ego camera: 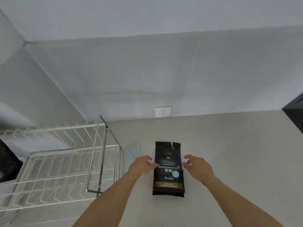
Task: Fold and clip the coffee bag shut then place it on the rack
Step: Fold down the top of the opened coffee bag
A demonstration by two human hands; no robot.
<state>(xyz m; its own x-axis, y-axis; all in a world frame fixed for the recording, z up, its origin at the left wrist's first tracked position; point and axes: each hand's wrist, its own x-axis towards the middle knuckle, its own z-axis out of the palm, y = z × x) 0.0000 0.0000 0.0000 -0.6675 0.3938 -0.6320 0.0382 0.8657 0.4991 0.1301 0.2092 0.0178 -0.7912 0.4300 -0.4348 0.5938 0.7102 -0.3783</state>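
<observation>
Counter (229, 161): one bag (168, 177), two hands (142, 163)

Two bare forearms, no sleeves in view. Left hand (142, 164), right hand (197, 167): no gloves, rings, watch or wristbands visible.

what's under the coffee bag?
The coffee bag lies flat on the grey counter; nothing sticks out from beneath it. Whatever is under it is covered. The clear clip lies beside it, to the left.
</observation>
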